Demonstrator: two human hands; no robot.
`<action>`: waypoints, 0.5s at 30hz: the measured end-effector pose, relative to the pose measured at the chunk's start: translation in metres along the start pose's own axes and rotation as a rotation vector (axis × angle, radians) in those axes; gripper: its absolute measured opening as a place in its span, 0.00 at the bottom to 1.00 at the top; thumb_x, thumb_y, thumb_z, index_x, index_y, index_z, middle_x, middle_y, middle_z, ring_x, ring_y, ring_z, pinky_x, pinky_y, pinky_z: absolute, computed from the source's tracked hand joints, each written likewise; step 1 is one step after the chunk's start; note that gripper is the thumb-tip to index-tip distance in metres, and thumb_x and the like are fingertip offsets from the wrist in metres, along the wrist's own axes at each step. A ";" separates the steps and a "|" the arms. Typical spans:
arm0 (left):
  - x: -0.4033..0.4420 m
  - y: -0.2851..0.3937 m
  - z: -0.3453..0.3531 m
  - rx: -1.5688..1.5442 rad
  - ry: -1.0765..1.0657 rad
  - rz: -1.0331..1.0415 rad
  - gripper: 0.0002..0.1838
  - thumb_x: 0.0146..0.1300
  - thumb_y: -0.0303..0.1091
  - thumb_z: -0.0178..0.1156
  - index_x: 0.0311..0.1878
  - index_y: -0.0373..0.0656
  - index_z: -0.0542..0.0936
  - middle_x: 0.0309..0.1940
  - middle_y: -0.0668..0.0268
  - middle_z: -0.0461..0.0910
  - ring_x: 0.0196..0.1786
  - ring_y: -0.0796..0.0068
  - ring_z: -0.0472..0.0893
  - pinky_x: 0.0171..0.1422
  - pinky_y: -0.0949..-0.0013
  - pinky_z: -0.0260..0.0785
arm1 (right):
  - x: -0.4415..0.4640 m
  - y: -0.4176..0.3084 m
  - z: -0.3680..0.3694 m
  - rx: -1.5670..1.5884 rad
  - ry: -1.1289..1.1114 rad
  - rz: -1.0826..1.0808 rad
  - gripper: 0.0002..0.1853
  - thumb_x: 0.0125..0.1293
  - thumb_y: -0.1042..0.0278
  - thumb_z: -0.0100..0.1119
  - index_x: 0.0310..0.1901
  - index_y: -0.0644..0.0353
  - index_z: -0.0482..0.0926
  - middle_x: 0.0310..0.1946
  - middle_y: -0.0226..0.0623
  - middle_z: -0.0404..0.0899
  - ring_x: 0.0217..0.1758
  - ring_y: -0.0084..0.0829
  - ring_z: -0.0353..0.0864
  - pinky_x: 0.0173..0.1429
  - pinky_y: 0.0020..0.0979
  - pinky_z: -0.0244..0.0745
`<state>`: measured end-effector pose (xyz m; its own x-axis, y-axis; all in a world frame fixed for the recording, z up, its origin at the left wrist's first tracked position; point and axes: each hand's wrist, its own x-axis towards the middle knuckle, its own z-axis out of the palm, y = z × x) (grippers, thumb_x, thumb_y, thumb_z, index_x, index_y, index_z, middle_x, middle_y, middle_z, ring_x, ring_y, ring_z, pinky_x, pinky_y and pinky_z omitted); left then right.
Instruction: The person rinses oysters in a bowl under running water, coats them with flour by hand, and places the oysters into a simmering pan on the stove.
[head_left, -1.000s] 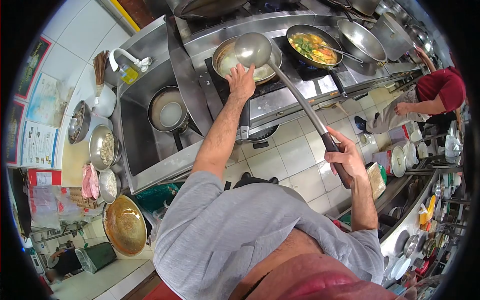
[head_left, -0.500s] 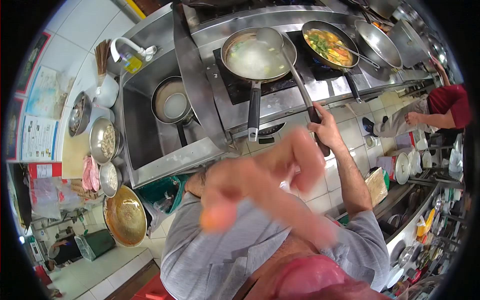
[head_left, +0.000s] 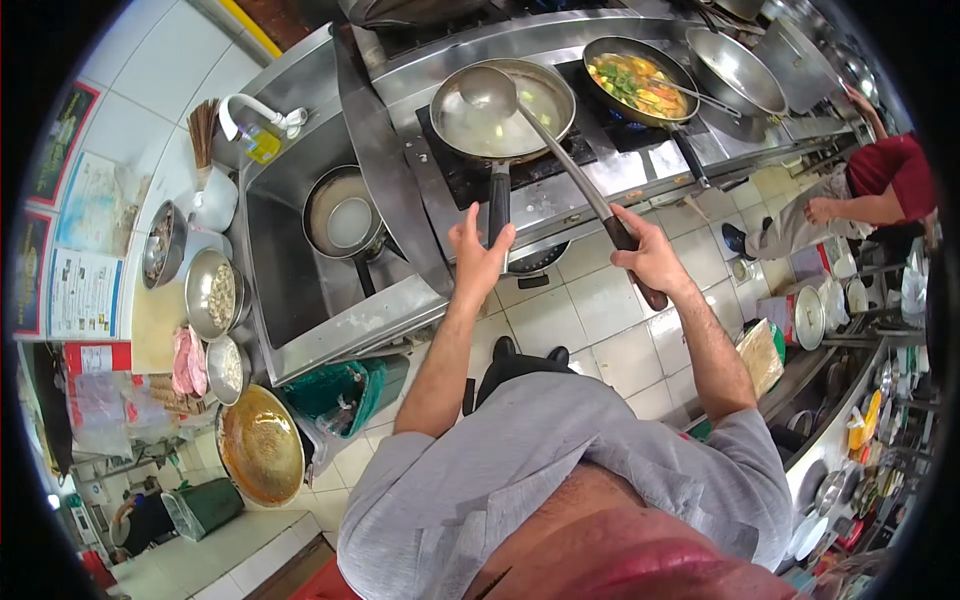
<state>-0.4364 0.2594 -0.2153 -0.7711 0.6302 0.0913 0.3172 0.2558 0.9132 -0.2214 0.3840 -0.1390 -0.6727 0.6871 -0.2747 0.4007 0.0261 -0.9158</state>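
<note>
My right hand (head_left: 650,255) is closed round the dark grip of a long ladle (head_left: 565,155). The ladle's round bowl lies over the left part of a frying pan (head_left: 545,70) holding pale liquid with a few light pieces. At that pan's black handle (head_left: 500,195) is my left hand (head_left: 480,258), fingers apart, with the thumb across the handle's lower part; a firm grip does not show. To the right, a second frying pan (head_left: 597,50) holds a colourful vegetable mix (head_left: 640,82) with a metal utensil (head_left: 705,98) resting in it.
Left of the stove, a sink (head_left: 275,270) contains a pan with a small bowl. Metal bowls of ingredients (head_left: 213,292) and a browned pan (head_left: 262,445) stand farther left. An empty wok (head_left: 735,70) sits at the right. Another person in a red top (head_left: 890,180) is at the far right.
My left hand, blurred in front of my body before, has moved to the pan's handle with fingers spread. The ladle's bowl has shifted left in the pan.
</note>
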 end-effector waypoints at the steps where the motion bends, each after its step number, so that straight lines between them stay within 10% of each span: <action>1: 0.004 0.000 0.001 -0.001 -0.011 0.008 0.26 0.54 0.45 0.61 0.53 0.41 0.71 0.45 0.60 0.65 0.43 0.68 0.69 0.49 0.64 0.65 | -0.001 -0.001 0.000 -0.177 0.056 -0.094 0.38 0.46 0.78 0.55 0.63 0.58 0.58 0.24 0.40 0.75 0.22 0.32 0.74 0.28 0.30 0.69; 3: 0.011 0.000 0.002 -0.733 -0.408 -0.602 0.16 0.55 0.40 0.60 0.41 0.39 0.73 0.35 0.62 0.71 0.27 0.73 0.72 0.31 0.68 0.68 | -0.002 -0.013 -0.001 -0.507 0.074 -0.009 0.38 0.46 0.77 0.54 0.63 0.54 0.58 0.36 0.47 0.77 0.36 0.44 0.77 0.44 0.36 0.72; 6: 0.009 -0.009 0.016 -1.001 -0.474 -0.587 0.09 0.56 0.36 0.58 0.31 0.42 0.71 0.21 0.68 0.71 0.15 0.77 0.67 0.20 0.73 0.59 | 0.018 0.019 0.008 -0.796 0.239 -0.266 0.37 0.48 0.77 0.53 0.64 0.51 0.56 0.40 0.49 0.76 0.38 0.49 0.76 0.42 0.41 0.72; 11: -0.001 0.002 0.027 -1.039 -0.504 -0.568 0.09 0.57 0.35 0.56 0.30 0.41 0.71 0.19 0.68 0.71 0.16 0.78 0.66 0.20 0.72 0.57 | 0.032 0.024 0.036 -0.997 0.267 -0.110 0.36 0.48 0.75 0.53 0.63 0.45 0.57 0.36 0.45 0.75 0.37 0.47 0.78 0.40 0.43 0.73; 15: 0.003 -0.004 0.031 -1.108 -0.581 -0.616 0.17 0.61 0.50 0.53 0.37 0.45 0.70 0.21 0.68 0.71 0.18 0.77 0.68 0.23 0.71 0.60 | 0.023 0.014 0.052 -0.820 0.281 -0.101 0.32 0.52 0.63 0.58 0.60 0.43 0.61 0.41 0.44 0.73 0.43 0.45 0.76 0.43 0.42 0.72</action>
<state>-0.4230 0.2823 -0.2313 -0.2014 0.9101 -0.3621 -0.7929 0.0656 0.6058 -0.2638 0.3625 -0.1730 -0.5944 0.8039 -0.0222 0.7413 0.5369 -0.4028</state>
